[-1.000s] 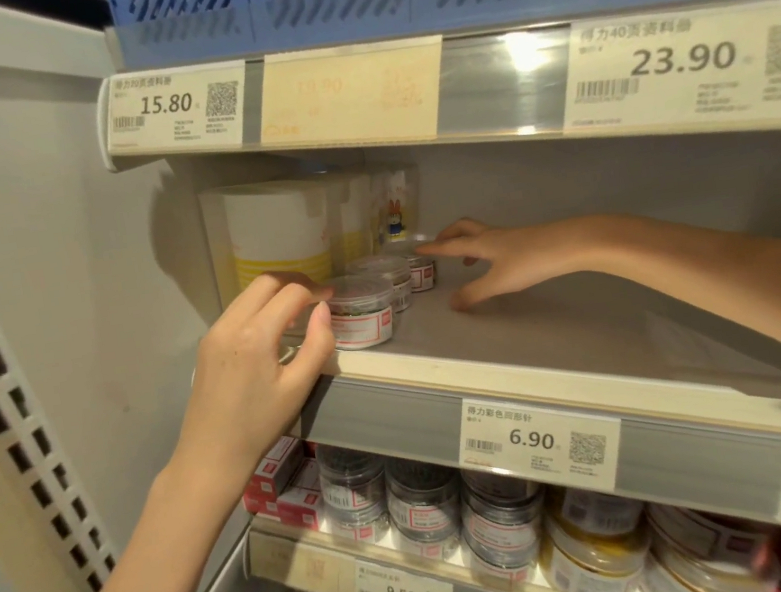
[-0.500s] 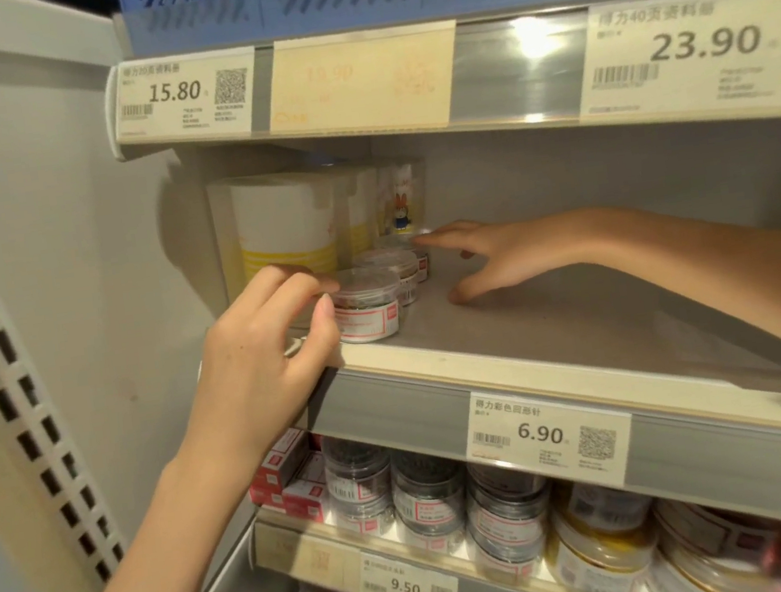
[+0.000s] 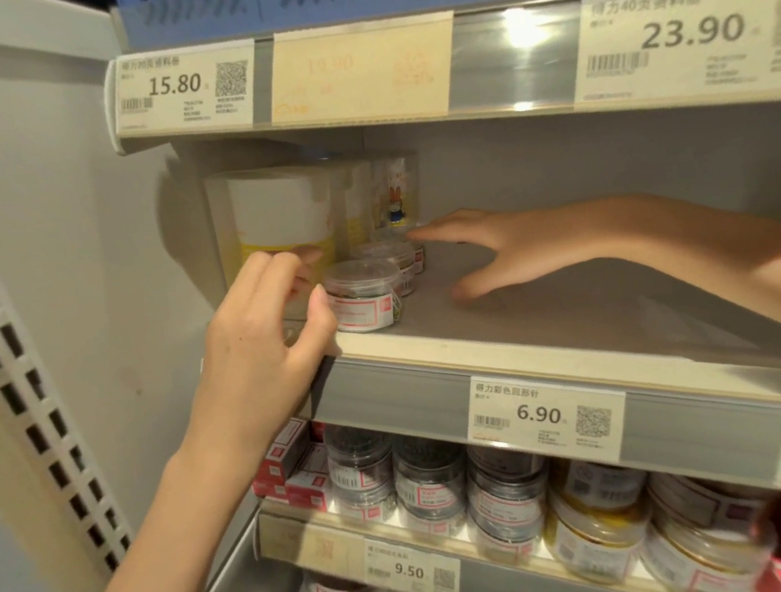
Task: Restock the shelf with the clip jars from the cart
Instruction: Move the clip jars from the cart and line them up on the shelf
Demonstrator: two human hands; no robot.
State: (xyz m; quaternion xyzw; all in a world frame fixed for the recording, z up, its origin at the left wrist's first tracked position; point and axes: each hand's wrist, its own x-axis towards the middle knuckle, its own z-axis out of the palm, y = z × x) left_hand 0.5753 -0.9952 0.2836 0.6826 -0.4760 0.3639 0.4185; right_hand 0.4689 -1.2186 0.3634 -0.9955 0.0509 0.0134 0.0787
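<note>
Here both hands [image 3: 255,343] [image 3: 487,253] lie open beside clip jars [image 3: 363,294] above the 6.90 tag [image 3: 543,414].

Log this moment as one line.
left hand: touching front clip jar | right hand: open at rear jar | shelf: three jars in row

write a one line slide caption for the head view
Left hand at the front clip jar while the open right hand reaches the back jar of the row on the shelf.

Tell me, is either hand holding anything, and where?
Left hand: thumb touches the front jar; a grip cannot be told. Right hand: open, holding nothing.
</note>
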